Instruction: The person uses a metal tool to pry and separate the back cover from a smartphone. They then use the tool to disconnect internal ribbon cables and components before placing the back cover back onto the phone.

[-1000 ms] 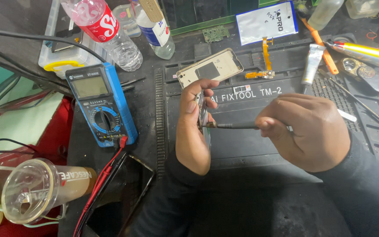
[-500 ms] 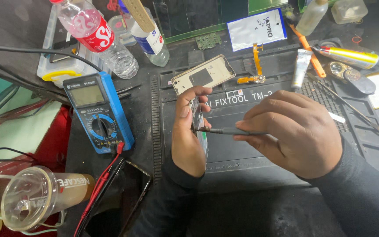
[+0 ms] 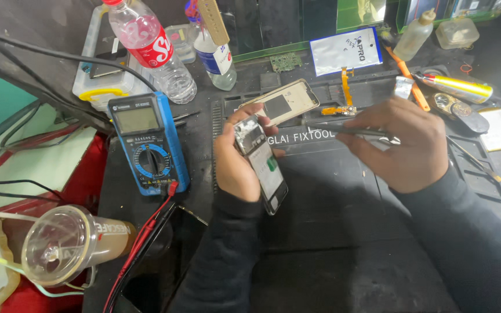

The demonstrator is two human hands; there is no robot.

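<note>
My left hand (image 3: 236, 165) grips an opened phone (image 3: 261, 164) on edge, its inner board facing right, above a black work mat (image 3: 343, 191). My right hand (image 3: 404, 150) pinches thin metal tweezers (image 3: 343, 130), whose tips point left and stop a little short of the phone's top. A gold phone back cover (image 3: 282, 103) lies on the mat just behind the left hand, and an orange flex cable (image 3: 343, 95) lies beside it.
A blue multimeter (image 3: 146, 142) with red and black leads sits at left. Plastic bottles (image 3: 155, 49) stand at the back. A lidded plastic cup (image 3: 68, 246) lies at lower left. Tools, a yellow-banded cylinder (image 3: 456, 87) and small bottles crowd the back right.
My left hand has turned the phone so its open side shows. My right hand has pulled the tweezers back to the right, away from the phone.
</note>
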